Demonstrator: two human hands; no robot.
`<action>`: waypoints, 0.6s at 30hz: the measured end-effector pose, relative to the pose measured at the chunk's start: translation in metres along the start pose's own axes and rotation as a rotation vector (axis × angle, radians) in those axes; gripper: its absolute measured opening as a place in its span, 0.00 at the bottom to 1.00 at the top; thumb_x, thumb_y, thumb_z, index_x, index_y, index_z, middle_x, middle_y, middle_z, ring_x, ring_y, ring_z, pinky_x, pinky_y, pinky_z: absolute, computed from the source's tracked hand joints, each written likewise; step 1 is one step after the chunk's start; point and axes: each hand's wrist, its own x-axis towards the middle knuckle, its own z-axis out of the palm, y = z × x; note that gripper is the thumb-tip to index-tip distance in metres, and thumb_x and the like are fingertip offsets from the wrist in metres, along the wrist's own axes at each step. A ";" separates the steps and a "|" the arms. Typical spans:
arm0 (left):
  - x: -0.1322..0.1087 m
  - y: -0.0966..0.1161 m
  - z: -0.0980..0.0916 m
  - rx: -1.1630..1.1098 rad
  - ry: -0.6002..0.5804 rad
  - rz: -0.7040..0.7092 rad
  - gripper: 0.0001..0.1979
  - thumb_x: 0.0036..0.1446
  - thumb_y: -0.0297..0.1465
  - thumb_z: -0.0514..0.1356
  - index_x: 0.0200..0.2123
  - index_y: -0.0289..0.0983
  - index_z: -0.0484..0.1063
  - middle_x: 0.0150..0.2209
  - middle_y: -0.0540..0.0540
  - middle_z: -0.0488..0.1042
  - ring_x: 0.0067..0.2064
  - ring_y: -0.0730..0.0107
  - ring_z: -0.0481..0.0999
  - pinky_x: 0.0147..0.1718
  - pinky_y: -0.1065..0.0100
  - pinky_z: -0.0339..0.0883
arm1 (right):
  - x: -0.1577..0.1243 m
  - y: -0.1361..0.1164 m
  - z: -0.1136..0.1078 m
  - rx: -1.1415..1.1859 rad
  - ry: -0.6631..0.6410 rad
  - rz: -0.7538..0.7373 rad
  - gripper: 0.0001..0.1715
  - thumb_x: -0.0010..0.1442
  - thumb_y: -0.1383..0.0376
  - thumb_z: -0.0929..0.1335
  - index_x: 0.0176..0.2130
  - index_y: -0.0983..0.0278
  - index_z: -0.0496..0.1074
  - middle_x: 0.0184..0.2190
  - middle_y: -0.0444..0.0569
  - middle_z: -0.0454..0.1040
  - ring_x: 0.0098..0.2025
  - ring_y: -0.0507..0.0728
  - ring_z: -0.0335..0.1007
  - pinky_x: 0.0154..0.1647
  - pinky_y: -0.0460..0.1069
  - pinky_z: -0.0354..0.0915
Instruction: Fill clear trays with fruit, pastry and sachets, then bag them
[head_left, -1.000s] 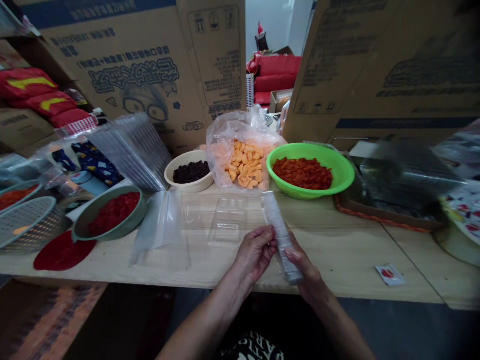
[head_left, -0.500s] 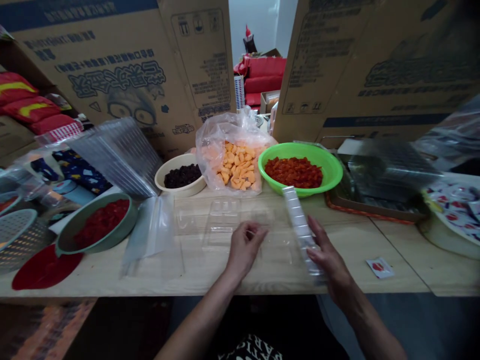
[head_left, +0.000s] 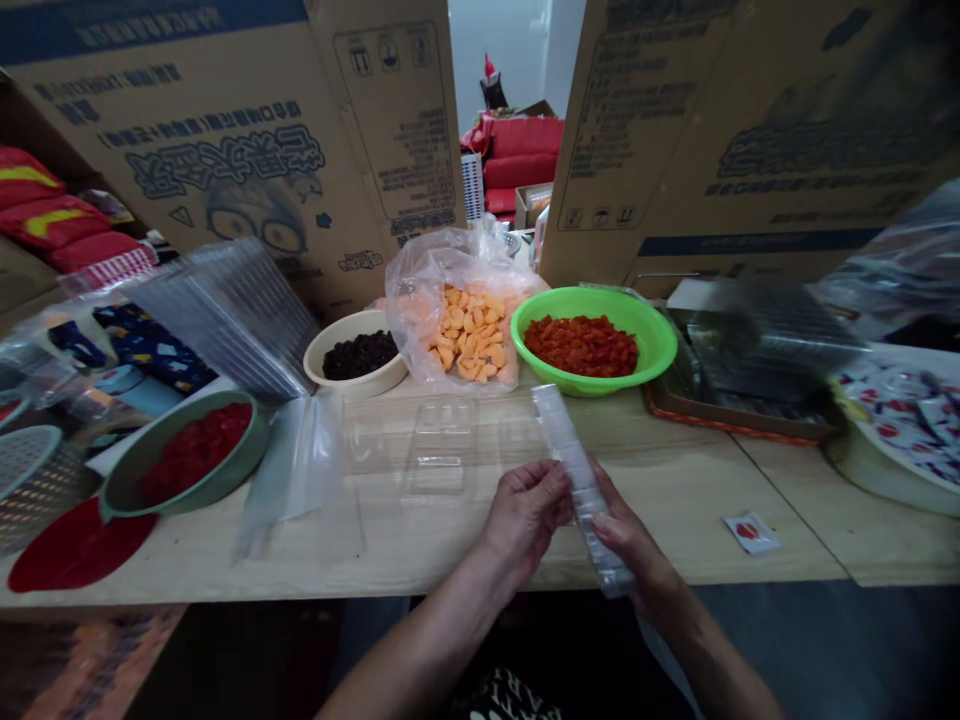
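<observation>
A stack of thin clear plastic trays (head_left: 568, 450) stands tilted on edge above the table in front of me. My right hand (head_left: 626, 530) is wrapped round its lower right side, thumb across the edge. From the left, my left hand (head_left: 529, 510) pinches at the near edge of the same stack; its fingertips are partly hidden. Just left of my hands, a clear compartment tray (head_left: 440, 460) lies flat on the wooden table (head_left: 420, 560). Further left is a pile of clear plastic bags (head_left: 300, 460).
Along the back stand a cream bowl of dark dried fruit (head_left: 330, 380), a bag of orange pieces (head_left: 472, 340) and a green bowl of red-orange bits (head_left: 660, 345). A green-grey bowl (head_left: 251, 455) holds red pieces. A small sachet (head_left: 752, 532) lies right. Cardboard boxes (head_left: 405, 130) rise behind.
My right hand has brought the tray stack left and nearer to me. My left hand has moved right from above the table and now grips at the stack's edge.
</observation>
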 end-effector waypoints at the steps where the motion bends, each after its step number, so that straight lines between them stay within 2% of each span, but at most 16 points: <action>1: 0.001 -0.002 0.004 0.061 -0.008 0.030 0.25 0.37 0.42 0.77 0.28 0.31 0.73 0.21 0.53 0.63 0.22 0.82 0.57 0.22 0.75 0.49 | -0.001 0.000 -0.006 -0.012 0.035 0.014 0.46 0.57 0.43 0.67 0.69 0.50 0.57 0.70 0.43 0.54 0.72 0.68 0.45 0.71 0.64 0.44; 4: 0.014 -0.013 0.012 0.237 0.010 0.079 0.26 0.40 0.49 0.74 0.25 0.33 0.69 0.20 0.55 0.59 0.21 0.82 0.53 0.21 0.73 0.44 | -0.005 -0.006 -0.038 -0.049 0.192 0.098 0.52 0.52 0.45 0.70 0.70 0.50 0.53 0.71 0.46 0.53 0.69 0.72 0.50 0.68 0.69 0.49; 6: 0.030 -0.026 0.013 0.340 0.057 0.058 0.26 0.42 0.50 0.72 0.23 0.36 0.65 0.19 0.56 0.56 0.21 0.81 0.51 0.21 0.72 0.42 | -0.009 -0.011 -0.067 -0.043 0.327 0.125 0.52 0.52 0.46 0.70 0.70 0.51 0.54 0.71 0.47 0.53 0.70 0.73 0.49 0.68 0.69 0.49; 9: 0.056 -0.044 0.009 0.518 0.131 0.000 0.21 0.49 0.45 0.69 0.21 0.37 0.65 0.17 0.56 0.55 0.20 0.78 0.51 0.22 0.71 0.43 | -0.012 -0.015 -0.105 -0.063 0.505 0.084 0.46 0.51 0.47 0.71 0.66 0.50 0.63 0.71 0.47 0.53 0.72 0.71 0.44 0.70 0.63 0.47; 11: 0.066 -0.049 0.006 0.691 0.160 0.090 0.15 0.51 0.38 0.68 0.22 0.36 0.69 0.18 0.54 0.58 0.22 0.75 0.56 0.25 0.70 0.49 | -0.014 -0.015 -0.120 -0.110 0.546 0.078 0.45 0.49 0.47 0.73 0.64 0.50 0.67 0.70 0.47 0.54 0.72 0.71 0.44 0.71 0.61 0.47; 13: 0.065 -0.044 0.002 0.911 0.181 0.313 0.06 0.53 0.32 0.67 0.30 0.36 0.75 0.24 0.50 0.66 0.28 0.70 0.64 0.31 0.69 0.57 | -0.017 -0.018 -0.131 -0.097 0.556 0.105 0.45 0.48 0.47 0.73 0.63 0.51 0.68 0.69 0.47 0.56 0.71 0.73 0.46 0.70 0.62 0.47; 14: 0.061 -0.037 -0.001 1.046 0.177 0.426 0.06 0.54 0.30 0.66 0.36 0.36 0.77 0.30 0.46 0.70 0.32 0.66 0.68 0.36 0.67 0.60 | -0.020 -0.021 -0.137 -0.071 0.560 0.108 0.44 0.50 0.46 0.72 0.64 0.51 0.67 0.69 0.46 0.57 0.70 0.73 0.48 0.70 0.62 0.48; 16: 0.049 -0.021 -0.012 1.374 0.147 0.573 0.15 0.58 0.29 0.63 0.49 0.37 0.76 0.43 0.39 0.73 0.44 0.57 0.72 0.46 0.60 0.62 | -0.025 -0.034 -0.159 -0.081 0.614 0.025 0.42 0.54 0.46 0.70 0.65 0.47 0.64 0.69 0.41 0.58 0.70 0.72 0.49 0.70 0.62 0.49; 18: 0.036 -0.004 -0.029 1.730 0.072 0.589 0.20 0.61 0.33 0.61 0.56 0.38 0.72 0.55 0.33 0.70 0.58 0.47 0.67 0.55 0.50 0.58 | -0.028 -0.052 -0.195 -0.206 0.632 -0.104 0.38 0.58 0.46 0.68 0.66 0.39 0.59 0.69 0.31 0.55 0.71 0.68 0.46 0.70 0.59 0.51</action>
